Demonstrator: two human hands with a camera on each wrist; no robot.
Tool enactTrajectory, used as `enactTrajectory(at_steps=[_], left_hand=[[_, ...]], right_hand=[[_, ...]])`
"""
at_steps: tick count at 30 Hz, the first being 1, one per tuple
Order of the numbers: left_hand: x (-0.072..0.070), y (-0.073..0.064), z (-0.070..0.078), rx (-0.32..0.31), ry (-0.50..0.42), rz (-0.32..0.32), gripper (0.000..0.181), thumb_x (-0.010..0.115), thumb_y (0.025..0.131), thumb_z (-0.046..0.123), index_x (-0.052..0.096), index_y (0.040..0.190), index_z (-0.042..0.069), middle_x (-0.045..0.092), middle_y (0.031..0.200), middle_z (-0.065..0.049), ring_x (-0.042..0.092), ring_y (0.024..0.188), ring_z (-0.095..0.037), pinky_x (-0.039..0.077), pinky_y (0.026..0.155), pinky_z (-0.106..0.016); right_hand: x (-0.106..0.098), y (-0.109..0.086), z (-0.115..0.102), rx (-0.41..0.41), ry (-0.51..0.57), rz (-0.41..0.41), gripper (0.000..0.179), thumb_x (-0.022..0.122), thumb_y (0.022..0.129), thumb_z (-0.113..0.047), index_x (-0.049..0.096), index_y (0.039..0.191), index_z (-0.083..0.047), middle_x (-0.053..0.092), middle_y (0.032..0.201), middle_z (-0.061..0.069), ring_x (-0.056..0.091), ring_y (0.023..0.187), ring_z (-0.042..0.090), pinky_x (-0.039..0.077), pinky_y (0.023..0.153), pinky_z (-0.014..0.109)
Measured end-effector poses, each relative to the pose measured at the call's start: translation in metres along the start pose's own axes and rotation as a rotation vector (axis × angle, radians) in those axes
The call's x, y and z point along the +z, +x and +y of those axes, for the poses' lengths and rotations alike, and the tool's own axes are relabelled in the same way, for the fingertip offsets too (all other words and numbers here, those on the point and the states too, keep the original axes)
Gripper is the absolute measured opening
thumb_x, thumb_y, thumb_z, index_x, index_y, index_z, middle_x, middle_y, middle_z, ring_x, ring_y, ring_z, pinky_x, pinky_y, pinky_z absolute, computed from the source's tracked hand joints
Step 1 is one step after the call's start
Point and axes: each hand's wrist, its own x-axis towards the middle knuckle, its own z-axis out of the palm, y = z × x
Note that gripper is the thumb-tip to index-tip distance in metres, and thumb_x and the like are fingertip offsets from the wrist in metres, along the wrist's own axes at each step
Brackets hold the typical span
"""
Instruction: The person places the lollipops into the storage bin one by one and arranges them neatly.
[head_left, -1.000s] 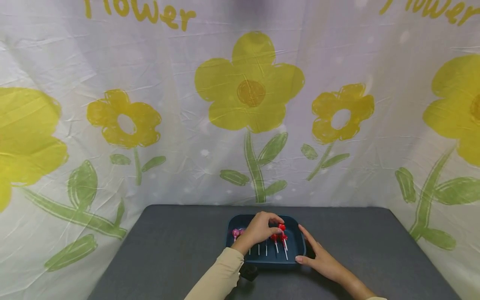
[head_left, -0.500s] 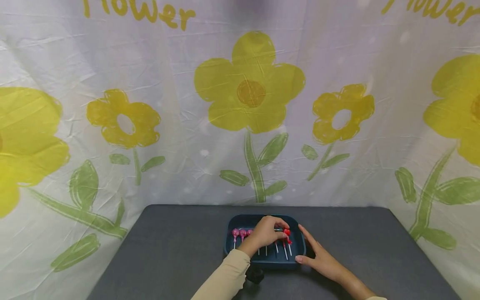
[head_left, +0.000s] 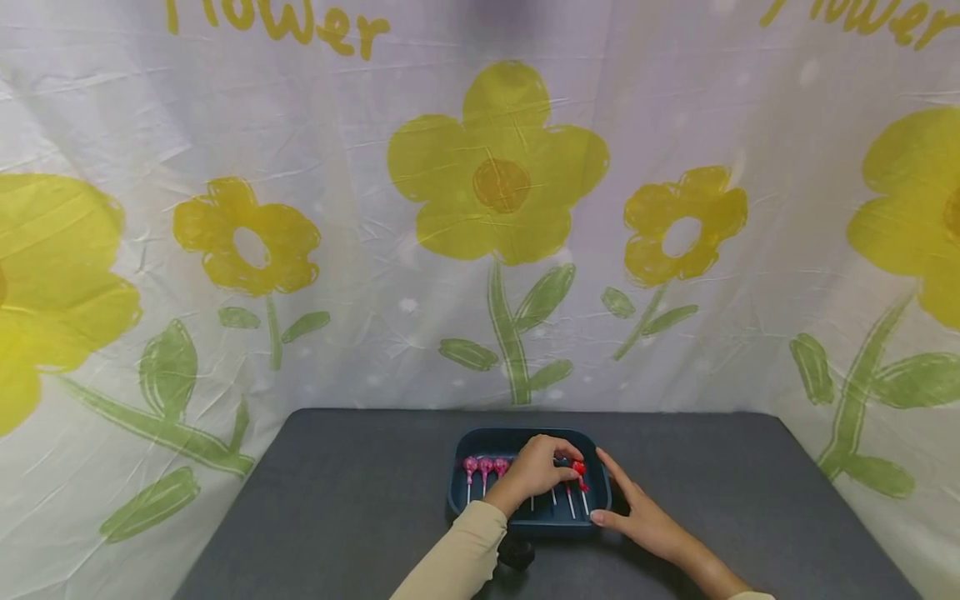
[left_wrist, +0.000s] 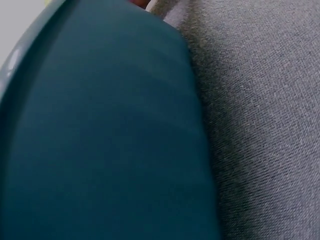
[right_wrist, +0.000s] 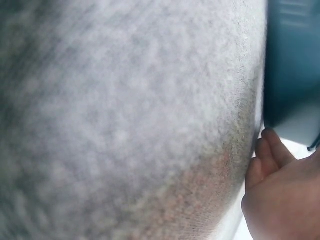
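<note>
A dark blue tray (head_left: 551, 527) holds lollipops lying in a row, sticks toward the front. At the row's right end, my left hand (head_left: 537, 467) pinches a red lollipop (head_left: 580, 469) by its wrapped head, between thumb and fingertips. My right hand (head_left: 639, 515) rests against the tray's right side, thumb at the front corner and fingers extended along the wall. In the right wrist view the fingers of that hand (right_wrist: 287, 192) touch the tray's wall (right_wrist: 295, 65). Only the tray's outer wall (left_wrist: 110, 130) fills the left wrist view. My left hand hides the middle lollipops.
Several pink lollipops (head_left: 486, 466) lie on the left of the tray. The tray stands on a dark grey table (head_left: 360, 483), near a hanging cloth (head_left: 352, 275) printed with yellow flowers. A black wrist device (head_left: 516, 552) hangs beneath my left wrist.
My left hand has moved right across the tray, shifting a red lollipop toward the right wall. More pink lollipops show on the left. The right hand stays in place.
</note>
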Motion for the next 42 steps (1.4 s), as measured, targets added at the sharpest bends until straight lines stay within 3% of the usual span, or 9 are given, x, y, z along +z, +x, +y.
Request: enactTrajectory(at_steps=[16,26,32,42], left_hand=[[0.009,0.001,-0.005,0.019,0.016,-0.001,0.020,0.077,0.086,0.018,0.077,0.105,0.018,0.077,0.101,0.003,0.066,0.089,-0.004,0.053,0.083,-0.020],[0.011,0.001,-0.007,0.035,0.008,0.002,0.016,0.075,0.087,0.012,0.077,0.103,0.015,0.077,0.099,0.002,0.068,0.090,-0.005,0.054,0.083,-0.020],[0.013,0.001,-0.007,0.052,0.022,0.007,0.017,0.075,0.087,0.017,0.077,0.104,0.014,0.077,0.099,0.002,0.068,0.089,-0.004,0.054,0.081,-0.019],[0.017,0.000,-0.003,0.003,0.203,0.010,0.022,0.078,0.085,0.033,0.077,0.105,0.025,0.077,0.101,0.012,0.051,0.087,-0.004,0.041,0.082,-0.028]], right_hand=[[0.001,0.000,0.002,0.011,-0.007,-0.001,0.088,0.065,0.095,-0.034,0.005,0.160,-0.030,0.024,0.162,0.024,0.031,0.144,0.048,0.029,0.105,0.075],[0.000,-0.001,0.001,0.002,-0.008,-0.004,0.088,0.064,0.095,-0.033,0.005,0.160,-0.031,0.015,0.166,0.020,0.023,0.147,0.051,0.024,0.105,0.078],[0.000,-0.001,0.001,0.004,-0.003,-0.007,0.087,0.064,0.095,-0.033,0.005,0.160,-0.032,0.015,0.165,0.020,0.024,0.147,0.050,0.025,0.105,0.077],[-0.001,-0.001,0.003,-0.009,-0.008,-0.006,0.088,0.064,0.096,-0.032,0.005,0.160,-0.030,0.014,0.166,0.019,0.023,0.148,0.050,0.024,0.105,0.078]])
